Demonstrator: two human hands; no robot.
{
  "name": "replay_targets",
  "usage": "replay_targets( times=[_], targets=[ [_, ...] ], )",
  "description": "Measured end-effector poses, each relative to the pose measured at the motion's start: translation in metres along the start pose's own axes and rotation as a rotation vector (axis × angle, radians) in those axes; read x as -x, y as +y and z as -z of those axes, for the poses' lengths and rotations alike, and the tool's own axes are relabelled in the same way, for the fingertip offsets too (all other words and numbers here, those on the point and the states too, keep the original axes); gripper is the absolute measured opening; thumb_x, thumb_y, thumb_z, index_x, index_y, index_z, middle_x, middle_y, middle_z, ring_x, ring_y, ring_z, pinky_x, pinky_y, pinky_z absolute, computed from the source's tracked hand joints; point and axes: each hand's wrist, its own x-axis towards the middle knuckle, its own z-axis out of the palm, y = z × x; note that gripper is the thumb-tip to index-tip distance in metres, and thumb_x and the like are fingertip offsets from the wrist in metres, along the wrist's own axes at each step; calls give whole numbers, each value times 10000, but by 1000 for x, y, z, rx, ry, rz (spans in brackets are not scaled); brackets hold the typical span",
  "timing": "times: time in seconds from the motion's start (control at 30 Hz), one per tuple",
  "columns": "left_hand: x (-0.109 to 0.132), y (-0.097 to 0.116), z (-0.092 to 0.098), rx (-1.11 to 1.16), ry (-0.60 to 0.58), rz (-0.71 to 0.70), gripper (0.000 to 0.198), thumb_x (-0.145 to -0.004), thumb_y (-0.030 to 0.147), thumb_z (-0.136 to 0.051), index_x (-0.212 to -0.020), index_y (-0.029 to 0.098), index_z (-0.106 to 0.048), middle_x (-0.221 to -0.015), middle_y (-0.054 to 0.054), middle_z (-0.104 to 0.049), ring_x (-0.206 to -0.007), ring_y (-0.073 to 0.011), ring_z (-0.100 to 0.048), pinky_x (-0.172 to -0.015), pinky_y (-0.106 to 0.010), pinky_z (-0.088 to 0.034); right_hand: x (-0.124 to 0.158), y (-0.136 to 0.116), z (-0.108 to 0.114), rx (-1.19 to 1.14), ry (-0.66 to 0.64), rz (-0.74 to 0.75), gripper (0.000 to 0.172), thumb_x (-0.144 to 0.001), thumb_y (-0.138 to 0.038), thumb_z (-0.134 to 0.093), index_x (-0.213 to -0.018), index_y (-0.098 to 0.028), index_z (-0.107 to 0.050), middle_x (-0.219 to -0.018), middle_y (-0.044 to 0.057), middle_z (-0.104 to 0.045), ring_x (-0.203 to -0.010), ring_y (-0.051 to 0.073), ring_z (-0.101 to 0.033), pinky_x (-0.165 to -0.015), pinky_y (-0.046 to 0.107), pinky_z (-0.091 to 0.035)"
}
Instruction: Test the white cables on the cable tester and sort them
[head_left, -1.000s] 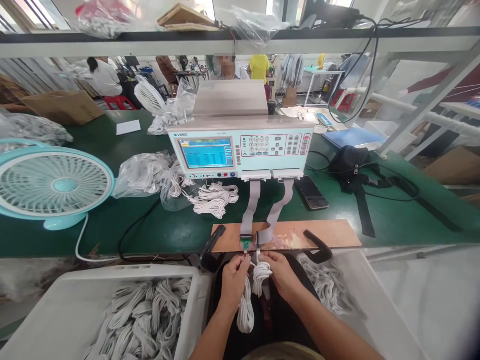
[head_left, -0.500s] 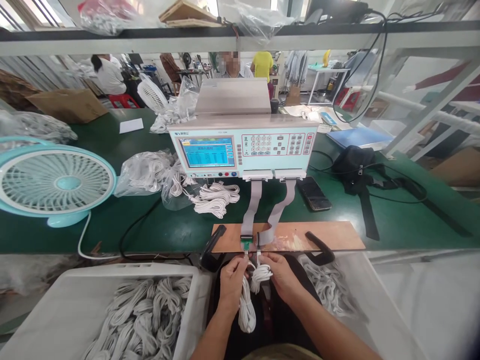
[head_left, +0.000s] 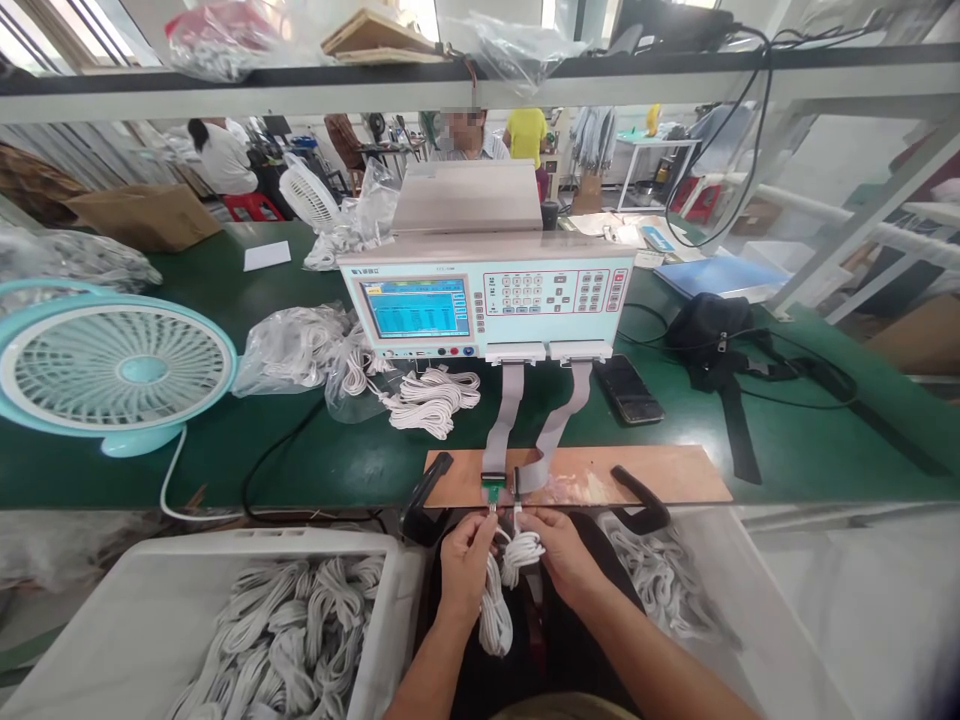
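My left hand (head_left: 466, 552) pinches the plug end of a white cable at a small green circuit board (head_left: 492, 493). The coiled white cable (head_left: 496, 610) hangs below in a bundle. Closed on the other plug end, my right hand (head_left: 556, 540) is at a second connector (head_left: 516, 484), with looped cable (head_left: 523, 556) beside its fingers. Two grey ribbon cables (head_left: 504, 420) run from these connectors up to a bench tester (head_left: 480, 300) with a lit blue screen. Whether the plugs are fully seated is too small to tell. The connectors sit on a wooden board (head_left: 600, 476).
Black clamps (head_left: 426, 492) hold the board at the table edge. White bins of coiled cables (head_left: 285, 630) stand below on both sides. On the green table are a fan (head_left: 120, 365), bundled cables (head_left: 435, 400), a phone (head_left: 628, 388) and a black bag (head_left: 709, 335). People sit beyond.
Both hands keep their places at the connectors. The tester's screen shows a different display near its top. The view has shifted very slightly.
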Motion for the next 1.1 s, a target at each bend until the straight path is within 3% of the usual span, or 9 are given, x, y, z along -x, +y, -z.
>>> replay_targets(
  times=[0.2, 0.4, 0.67, 1.1],
  targets=[
    [-1, -8, -6, 81, 87, 27, 344, -755, 447, -565, -707, 108, -599, -583, -1, -492, -539, -84, -413, -523, -178, -333, 0, -4, -4, -18, -15, -20, 306, -635, -303, -730, -813, -61, -673, -724, 97, -622, -625, 118, -542, -634, 224, -401],
    [-3, -9, -1, -9, 61, -28, 371, -781, 452, -528, -644, 110, -569, -596, -13, -514, -588, -102, -441, -580, -192, -364, 1, 0, -6, -42, 2, -6, 285, -641, -319, -731, -756, -68, -658, -698, 71, -605, -603, 102, -531, -614, 210, -401],
    [-11, 5, -3, 8, -92, -31, 421, -804, 489, -459, -629, 108, -485, -605, -23, -458, -600, -110, -392, -573, -212, -332, -1, 3, -9, -52, -15, 18, 330, -599, -346, -756, -762, -78, -654, -674, 58, -593, -597, 99, -520, -605, 208, -406],
    [-14, -1, -9, -18, -49, -50, 375, -796, 451, -439, -596, 138, -391, -587, -4, -379, -583, -106, -340, -545, -217, -288, -7, 15, -10, -31, 48, 54, 376, -536, -371, -766, -680, -84, -571, -647, 32, -553, -566, 82, -470, -548, 192, -351]
  ],
)
